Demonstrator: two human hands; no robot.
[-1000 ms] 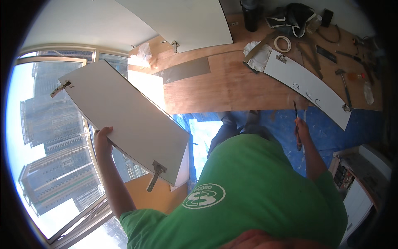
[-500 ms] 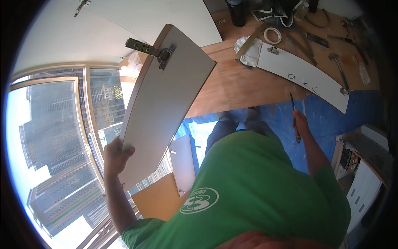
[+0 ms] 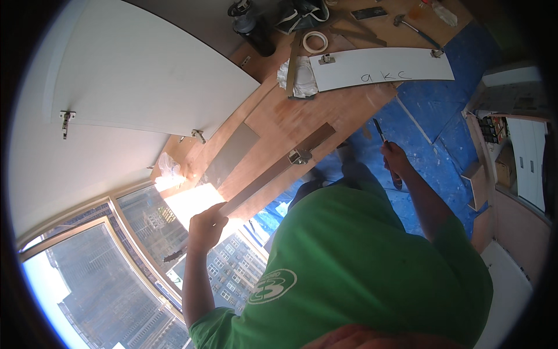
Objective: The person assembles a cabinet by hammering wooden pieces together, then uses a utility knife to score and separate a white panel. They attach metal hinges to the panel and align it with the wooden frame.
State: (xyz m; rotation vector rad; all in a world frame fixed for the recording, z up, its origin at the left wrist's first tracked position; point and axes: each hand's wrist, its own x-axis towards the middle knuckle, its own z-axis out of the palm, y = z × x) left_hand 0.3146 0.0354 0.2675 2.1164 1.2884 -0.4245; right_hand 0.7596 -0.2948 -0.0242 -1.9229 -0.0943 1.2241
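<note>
My left hand [image 3: 207, 225] grips the lower part of a cabinet door panel [image 3: 273, 170], which I see almost edge-on as a narrow brown strip slanting up to the right. A metal hinge [image 3: 299, 156] sticks out from it near the upper end. My right hand [image 3: 395, 158] is closed around a slim tool with a dark blade and a reddish-brown handle [image 3: 397, 179], blade pointing away from me; its exact kind is unclear. Beyond my hands, a curved white panel [image 3: 343, 74] with handwriting and two hinges lies on the wooden work surface [image 3: 290, 125].
A tape roll [image 3: 315, 42], a white crumpled bundle [image 3: 304, 78], a hammer [image 3: 417, 32] and a dark bottle [image 3: 256, 35] are on the surface. Large white doors [image 3: 145, 81] stand at left above a window [image 3: 104, 279]. Blue sheeting [image 3: 424, 157] covers the floor.
The panel in my left hand has turned from showing its broad face to its edge, and dropped lower. My right hand has shifted slightly left with the tool. My view has swung left.
</note>
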